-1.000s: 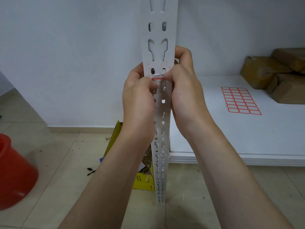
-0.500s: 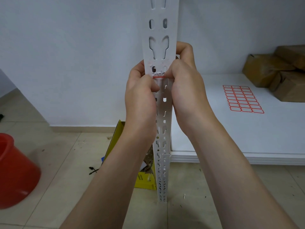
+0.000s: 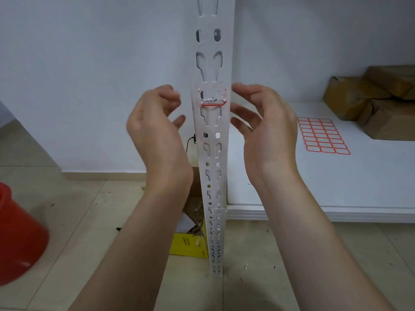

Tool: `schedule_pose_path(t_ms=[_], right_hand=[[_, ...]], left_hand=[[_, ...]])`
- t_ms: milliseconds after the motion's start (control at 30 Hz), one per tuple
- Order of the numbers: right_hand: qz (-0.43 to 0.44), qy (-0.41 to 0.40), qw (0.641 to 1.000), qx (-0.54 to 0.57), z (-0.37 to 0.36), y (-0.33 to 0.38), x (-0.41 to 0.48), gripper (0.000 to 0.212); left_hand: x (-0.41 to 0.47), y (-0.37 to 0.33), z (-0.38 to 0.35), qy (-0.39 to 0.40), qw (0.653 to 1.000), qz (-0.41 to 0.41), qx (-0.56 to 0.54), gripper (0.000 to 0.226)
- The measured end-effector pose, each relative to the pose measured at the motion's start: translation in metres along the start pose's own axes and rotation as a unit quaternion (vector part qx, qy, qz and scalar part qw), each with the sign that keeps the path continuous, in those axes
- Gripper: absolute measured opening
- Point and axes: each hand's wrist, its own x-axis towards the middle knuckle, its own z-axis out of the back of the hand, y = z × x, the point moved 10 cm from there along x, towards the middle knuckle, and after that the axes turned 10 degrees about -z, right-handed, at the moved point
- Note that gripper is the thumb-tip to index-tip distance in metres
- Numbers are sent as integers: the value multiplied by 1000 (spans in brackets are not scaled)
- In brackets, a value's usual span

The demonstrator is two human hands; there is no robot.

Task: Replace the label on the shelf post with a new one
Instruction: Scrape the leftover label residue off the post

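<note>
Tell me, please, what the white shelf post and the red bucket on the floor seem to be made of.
The shelf post looks like thin sheet metal with matte white paint: its slots are cleanly punched, though plastic is possible. The red bucket seems glossy moulded plastic: smooth surface, small bright highlight.

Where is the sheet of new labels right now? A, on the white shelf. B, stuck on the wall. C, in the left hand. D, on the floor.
A: the label sheet lies flat on the shelf, right of the post.
</note>
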Motion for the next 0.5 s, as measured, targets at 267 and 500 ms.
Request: schedule_pose_path(t_ms=[267,500], right_hand=[[-48,19,998,19,2,-13,1,18],[-74,57,995,-17,-10,-20,-5,44]], left_hand=[[-10,-14,-15,60,993,-91,44,14],[-19,-23,-46,222,944,-155,188,21]])
